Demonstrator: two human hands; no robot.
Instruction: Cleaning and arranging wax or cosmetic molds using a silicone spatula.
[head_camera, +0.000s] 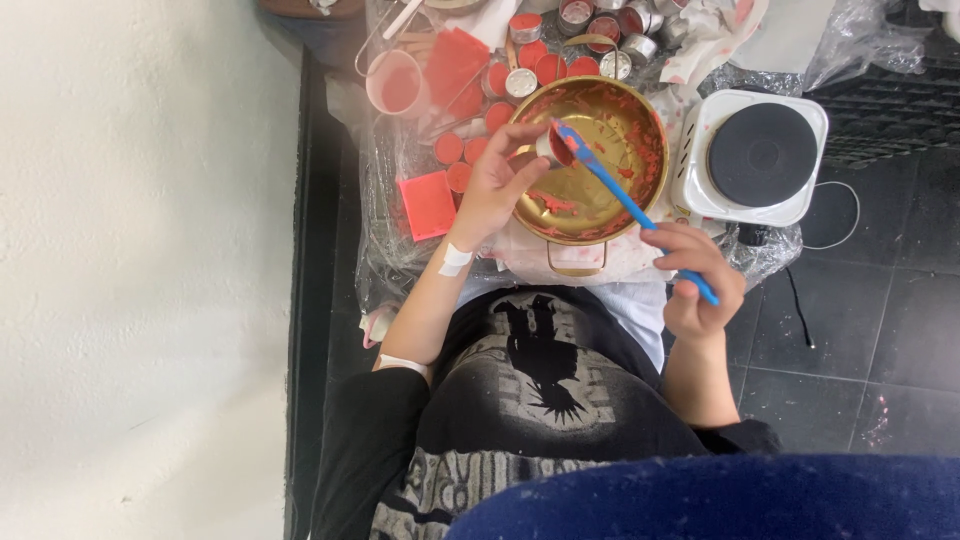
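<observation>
Head view, looking straight down: a seated person in a black printed shirt works over a plastic-covered worktop (385, 250) smeared with red.

The left hand (497, 185), a white bandage at its wrist, has its grip closed around a small round metal cup (556, 146) with red inside, held over the rim of a gold-coloured metal pot (640, 165) at about the pot's 10 o'clock. The pot's inner wall is streaked with red residue, and its loop handle points toward the person at 6 o'clock.

The right hand (700, 275) has its grip wrapped around the lower end of a long blue plastic scraper (625, 195). The tool slants up from the pot's 4 o'clock, crosses above the bowl, and its tip meets the mouth of the small cup.

At 3 o'clock from the pot, just beside it, sits a white single-burner electric hot plate (752, 155) with a dark round disc. At 12 o'clock lies a cluster of small round tins filled with red wax (545, 68), some still showing bare metal. A clear plastic cup holding red liquid (398, 85) stands at 10 o'clock, and a flat red square sheet (427, 203) lies at 9 o'clock. The floor (870, 330) is dark tile.
</observation>
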